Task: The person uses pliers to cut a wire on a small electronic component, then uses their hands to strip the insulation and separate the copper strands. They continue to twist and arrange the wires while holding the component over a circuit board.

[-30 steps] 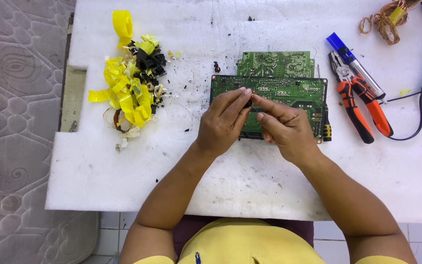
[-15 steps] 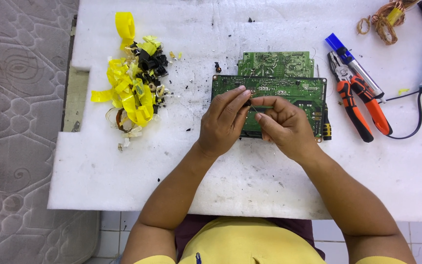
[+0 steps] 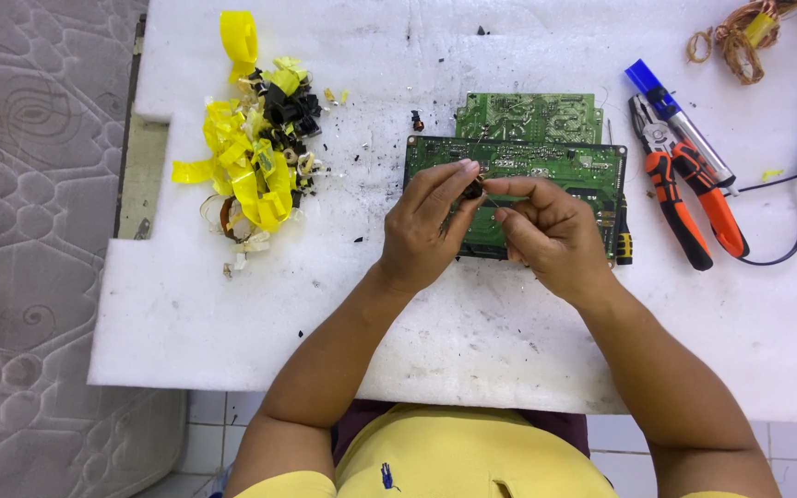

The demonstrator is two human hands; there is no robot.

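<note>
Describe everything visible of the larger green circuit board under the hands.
The larger green circuit board is a flat rectangle lying face up on the white foam pad, its long side running left to right. Its surface shows fine pale traces and solder points. Its far edge meets or overlaps a smaller green board. The left hand and right hand cover its near middle, pinching a small dark part above it.
</note>
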